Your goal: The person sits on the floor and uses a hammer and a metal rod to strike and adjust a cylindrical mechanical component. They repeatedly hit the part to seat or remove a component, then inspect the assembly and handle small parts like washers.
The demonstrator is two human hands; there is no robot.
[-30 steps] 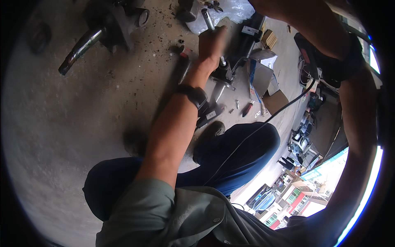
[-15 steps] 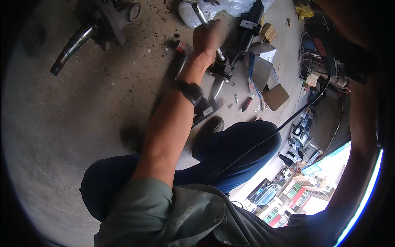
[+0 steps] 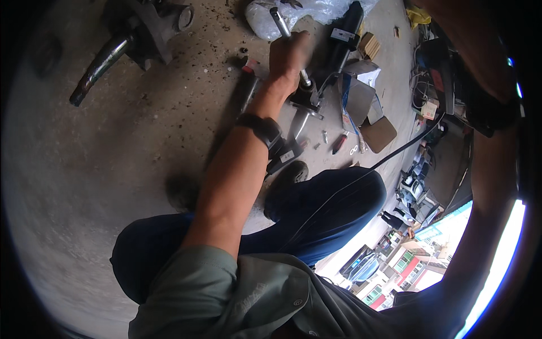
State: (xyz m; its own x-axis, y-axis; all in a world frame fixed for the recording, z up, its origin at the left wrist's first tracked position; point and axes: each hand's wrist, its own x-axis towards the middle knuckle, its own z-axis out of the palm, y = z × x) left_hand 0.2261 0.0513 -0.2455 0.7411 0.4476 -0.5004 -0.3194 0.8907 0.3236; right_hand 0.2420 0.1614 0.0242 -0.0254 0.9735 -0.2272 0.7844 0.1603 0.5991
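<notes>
My left hand (image 3: 289, 53) is closed around a chrome metal bar (image 3: 280, 21), like a long socket-wrench bar. Its upper end sticks out above the fist, and its lower end meets the top of a dark part with a flange plate (image 3: 307, 111). From that plate a silver rod (image 3: 299, 125) runs down to a black labelled body (image 3: 284, 160) beside my shoe. My right arm (image 3: 492, 175) rises along the right rim and bends back at the top; its hand is outside the picture.
A dark labelled cylinder (image 3: 340, 48) lies beyond the plate, near clear plastic wrap (image 3: 262, 20). An opened cardboard box (image 3: 377, 134) and a red-handled screwdriver (image 3: 339, 143) lie to the right. A heavy rusty metal part (image 3: 141, 34) is at upper left. A black cable (image 3: 409, 146) crosses on the right.
My left hand and the bar have shifted slightly right and down. My right arm and the black cable near it have moved a little.
</notes>
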